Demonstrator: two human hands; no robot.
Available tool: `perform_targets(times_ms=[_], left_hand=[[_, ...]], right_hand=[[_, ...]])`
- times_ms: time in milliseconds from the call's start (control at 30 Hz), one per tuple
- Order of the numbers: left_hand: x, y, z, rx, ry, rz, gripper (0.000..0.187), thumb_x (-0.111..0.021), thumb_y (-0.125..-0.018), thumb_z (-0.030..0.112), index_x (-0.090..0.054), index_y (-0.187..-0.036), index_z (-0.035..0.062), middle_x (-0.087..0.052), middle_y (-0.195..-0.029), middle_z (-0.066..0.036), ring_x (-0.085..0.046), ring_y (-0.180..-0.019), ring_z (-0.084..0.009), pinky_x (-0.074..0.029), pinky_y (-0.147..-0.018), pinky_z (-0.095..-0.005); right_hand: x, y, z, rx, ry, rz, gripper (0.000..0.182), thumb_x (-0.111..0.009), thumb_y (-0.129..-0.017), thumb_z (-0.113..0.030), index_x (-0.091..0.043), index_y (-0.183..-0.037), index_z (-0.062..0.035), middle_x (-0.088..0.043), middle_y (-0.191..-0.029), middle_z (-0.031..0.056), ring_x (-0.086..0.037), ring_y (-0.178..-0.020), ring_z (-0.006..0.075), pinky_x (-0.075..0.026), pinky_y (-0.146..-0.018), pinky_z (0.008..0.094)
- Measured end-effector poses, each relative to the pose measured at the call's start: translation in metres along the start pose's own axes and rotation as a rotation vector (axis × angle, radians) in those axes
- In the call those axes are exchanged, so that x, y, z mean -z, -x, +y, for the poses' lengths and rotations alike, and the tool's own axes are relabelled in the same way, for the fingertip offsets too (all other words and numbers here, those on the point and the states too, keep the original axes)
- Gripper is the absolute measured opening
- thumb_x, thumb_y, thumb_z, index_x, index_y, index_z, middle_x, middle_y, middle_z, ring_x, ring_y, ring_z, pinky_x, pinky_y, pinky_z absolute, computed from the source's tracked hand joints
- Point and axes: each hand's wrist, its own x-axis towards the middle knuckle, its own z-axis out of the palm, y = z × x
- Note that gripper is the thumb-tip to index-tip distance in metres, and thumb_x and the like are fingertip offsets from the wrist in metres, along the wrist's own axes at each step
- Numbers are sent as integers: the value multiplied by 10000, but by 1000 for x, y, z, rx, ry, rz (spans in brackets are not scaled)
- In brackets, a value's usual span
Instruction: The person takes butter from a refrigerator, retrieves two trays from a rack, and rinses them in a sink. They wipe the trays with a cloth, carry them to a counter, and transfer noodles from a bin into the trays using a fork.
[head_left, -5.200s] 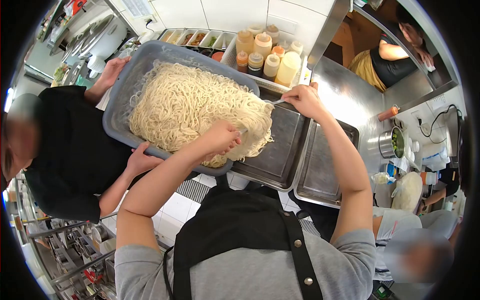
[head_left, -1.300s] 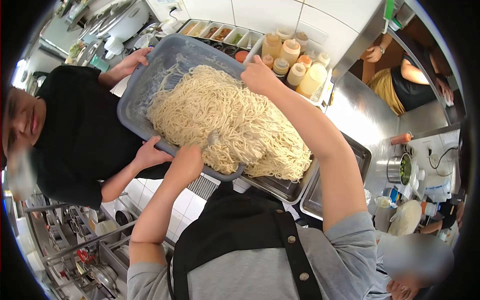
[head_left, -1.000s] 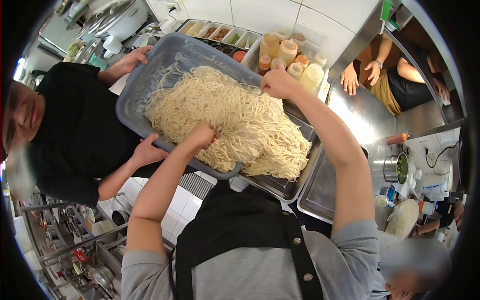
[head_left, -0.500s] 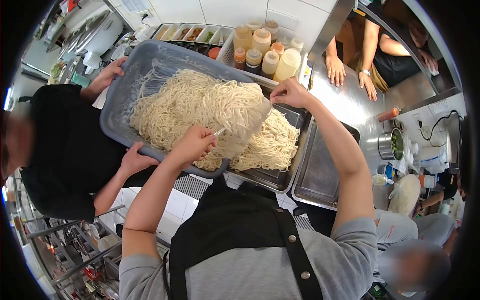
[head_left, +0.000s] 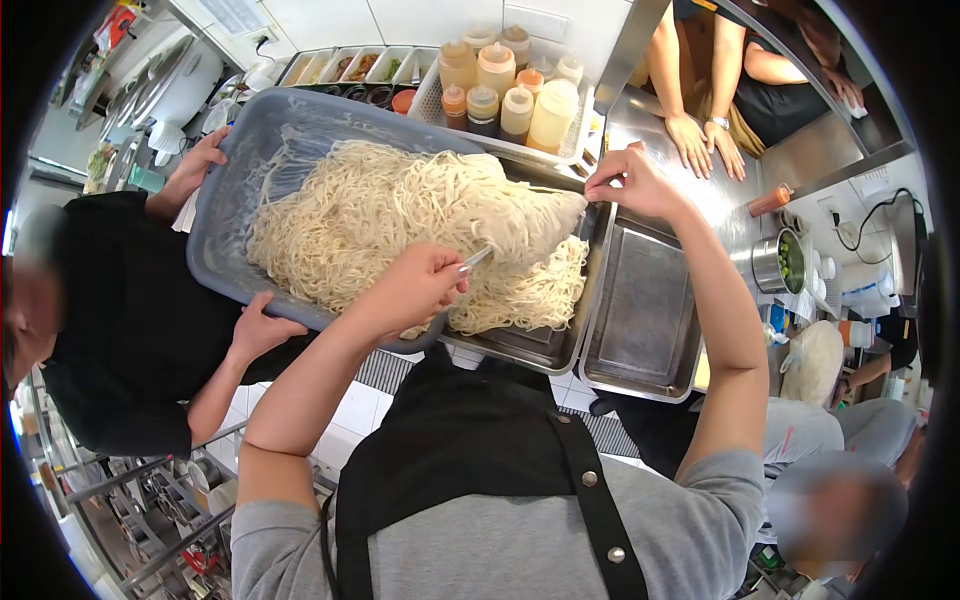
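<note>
A grey plastic tub (head_left: 215,225) full of pale noodles (head_left: 350,215) tilts over a metal tray (head_left: 560,350). More noodles (head_left: 530,312) lie in that tray. My left hand (head_left: 415,283) is closed round a thin shiny strip (head_left: 478,260), which looks like a gathered edge of clear film. Between my hands, a thin translucent sheet (head_left: 550,215) seems to cover the noodles hanging over the tub's end. My right hand (head_left: 630,183) pinches the sheet's far corner. At the left, another person's hands (head_left: 265,330) grip the tub's rim.
Sauce bottles (head_left: 495,85) stand in a white basket (head_left: 425,110) behind the tub, beside topping containers (head_left: 365,68). A second metal tray (head_left: 640,300) sits to the right. Another person's hands (head_left: 700,145) rest on the steel counter (head_left: 630,115). A pot (head_left: 768,265) stands farther right.
My right hand has moved right, and my left hand slightly right. The sheet and overhanging noodles are drawn farther over the tray. The person's hands on the counter have come together.
</note>
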Motion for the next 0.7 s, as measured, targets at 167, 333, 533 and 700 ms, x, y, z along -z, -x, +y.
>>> perform_targets(times_ms=[167,333,533,700], left_hand=[[-21,-7,16,-80,-43,-62,228,-502,-1040,175,-577,-879,32,-391,-596,67,-306,-456,-17,-210,-412,-209],[-36,-41,15,-176,-239,26,237,-533,-994,167,-627,-856,-1,-490,-599,-2,-413,-469,-104,-314,-435,-269],[-46,-96,-42,-410,-1010,157,179,-540,-828,26,-674,-779,-82,-654,-778,-299,-657,-735,-454,-534,-658,-475],[-58,-47,-38,-367,-1084,49,163,-552,-791,10,-669,-781,-102,-662,-810,-322,-675,-802,-479,-550,-725,-527]], right_hand=[[35,30,-4,13,67,38,79,-804,-792,-142,-775,-830,-79,-690,-782,9,-564,-736,136,-392,-623,295],[40,45,1,19,115,107,127,-800,-792,-121,-750,-832,-11,-692,-784,93,-602,-729,195,-446,-636,323],[-51,13,-31,-78,812,-28,102,-654,-788,-61,-694,-701,-96,-653,-758,82,-641,-868,260,-381,-1048,446],[-59,5,-24,129,1044,117,117,-662,-772,-129,-703,-669,-167,-648,-677,-6,-631,-855,178,-381,-949,387]])
